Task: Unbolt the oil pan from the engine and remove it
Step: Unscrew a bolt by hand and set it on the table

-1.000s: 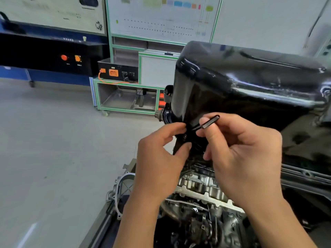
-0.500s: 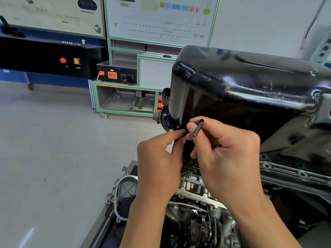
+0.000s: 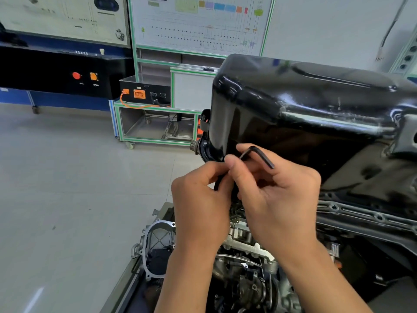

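Oil pan [image 3: 304, 105], glossy black and domed, sits on top of the engine [image 3: 243, 279] and fills the far right of the scene. Its near-left corner comes down just behind the two hands. Below it on the right a dark flange [image 3: 361, 213] with a row of holes runs along the engine.

At that corner the right hand [image 3: 277, 199] pinches an L-shaped black hex key [image 3: 262, 155] between thumb and curled fingers. The key's bend points up against the pan wall, and its long arm slopes down to the right over the knuckles. The left hand [image 3: 200, 204] is just beside it, fingers curled and thumb and forefinger tips drawn together against the right fingertips. Whether it grips anything cannot be told, since the spot is hidden.

Near the wrists lie the engine's silver castings and a round grey housing [image 3: 158, 242] on the left. Pale floor tiles [image 3: 79, 177] spread to the left. Far off stand a green-framed cart [image 3: 155, 123] carrying a black box [image 3: 144, 92] with orange sockets, a black console [image 3: 67, 73] with red and orange buttons, and a diagram board [image 3: 198, 23].
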Demonstrator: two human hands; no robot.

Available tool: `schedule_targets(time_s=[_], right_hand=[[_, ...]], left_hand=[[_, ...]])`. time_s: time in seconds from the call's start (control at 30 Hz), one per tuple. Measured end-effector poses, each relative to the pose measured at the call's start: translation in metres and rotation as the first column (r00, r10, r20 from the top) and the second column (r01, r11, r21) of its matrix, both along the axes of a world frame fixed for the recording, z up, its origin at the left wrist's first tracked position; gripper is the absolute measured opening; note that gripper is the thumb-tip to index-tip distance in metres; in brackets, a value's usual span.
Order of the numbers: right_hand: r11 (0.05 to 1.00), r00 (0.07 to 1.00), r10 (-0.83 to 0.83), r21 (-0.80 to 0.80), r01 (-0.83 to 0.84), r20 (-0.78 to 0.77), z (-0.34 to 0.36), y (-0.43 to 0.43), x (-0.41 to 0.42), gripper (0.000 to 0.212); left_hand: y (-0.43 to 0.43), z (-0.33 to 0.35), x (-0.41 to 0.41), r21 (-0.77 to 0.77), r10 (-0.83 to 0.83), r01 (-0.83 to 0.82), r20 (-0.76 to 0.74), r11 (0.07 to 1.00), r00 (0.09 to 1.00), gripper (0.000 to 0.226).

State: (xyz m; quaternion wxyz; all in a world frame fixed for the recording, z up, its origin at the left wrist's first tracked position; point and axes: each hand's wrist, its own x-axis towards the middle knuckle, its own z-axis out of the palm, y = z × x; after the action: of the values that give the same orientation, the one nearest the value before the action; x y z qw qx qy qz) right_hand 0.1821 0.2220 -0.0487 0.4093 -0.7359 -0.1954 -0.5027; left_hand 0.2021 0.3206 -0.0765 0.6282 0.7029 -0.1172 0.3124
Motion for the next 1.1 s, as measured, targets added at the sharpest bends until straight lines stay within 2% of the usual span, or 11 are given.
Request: schedule_targets(time_s=[0.1, 0.17, 0.27, 0.4, 0.47, 0.57, 0.77, 0.93, 1.0, 1.1], right_hand=[[0.992, 0.998, -0.016, 0.123, 0.008, 0.068, -0.005, 0.002, 0.002, 0.014], [0.99, 0.994, -0.026, 0.137, 0.011, 0.103, -0.007, 0.004, 0.004, 0.012], [0.996, 0.992, -0.046, 0.077, 0.037, 0.118, -0.008, 0.006, 0.005, 0.008], [0.999, 0.996, -0.021, -0.041, 0.025, 0.086, -0.008, 0.003, 0.003, 0.009], [0.996, 0.998, -0.012, -0.092, 0.017, 0.054, -0.008, 0.002, 0.003, 0.01], [0.993, 1.0, 0.005, -0.122, -0.004, 0.011, -0.009, 0.004, 0.003, 0.014], [0.999, 0.992, 0.029, 0.035, -0.033, 0.119, -0.008, 0.003, 0.003, 0.008], [0.995, 0.99, 0.085, 0.04, -0.09, 0.117, -0.013, 0.002, 0.006, 0.003], [0.997, 0.992, 0.083, -0.003, -0.083, 0.098, -0.013, 0.003, 0.006, 0.007], [0.993, 0.995, 0.085, -0.084, -0.081, 0.05, -0.012, 0.005, 0.006, 0.018]], left_hand=[[-0.003, 0.001, -0.001, -0.027, 0.028, -0.028, 0.02, 0.999, 0.999, 0.01], [-0.004, 0.001, -0.001, -0.048, 0.039, -0.037, 0.024, 0.998, 0.999, 0.011], [-0.003, 0.003, -0.003, -0.021, 0.029, -0.028, 0.045, 0.999, 0.999, 0.013], [0.006, 0.01, -0.006, 0.134, -0.076, 0.05, 0.197, 0.99, 0.978, 0.012], [0.011, 0.012, -0.006, 0.163, -0.082, 0.046, 0.223, 0.986, 0.971, 0.019], [0.014, 0.011, -0.005, 0.124, -0.043, 0.018, 0.2, 0.992, 0.979, 0.013], [0.007, 0.008, -0.002, 0.055, 0.068, -0.08, 0.202, 0.995, 0.977, 0.01], [0.0, 0.008, -0.004, -0.03, 0.099, -0.095, 0.192, 0.995, 0.976, 0.012], [0.003, 0.009, -0.005, -0.021, 0.049, -0.046, 0.192, 0.999, 0.98, 0.014], [0.011, 0.012, -0.006, 0.086, -0.125, 0.11, 0.19, 0.99, 0.974, 0.023]])
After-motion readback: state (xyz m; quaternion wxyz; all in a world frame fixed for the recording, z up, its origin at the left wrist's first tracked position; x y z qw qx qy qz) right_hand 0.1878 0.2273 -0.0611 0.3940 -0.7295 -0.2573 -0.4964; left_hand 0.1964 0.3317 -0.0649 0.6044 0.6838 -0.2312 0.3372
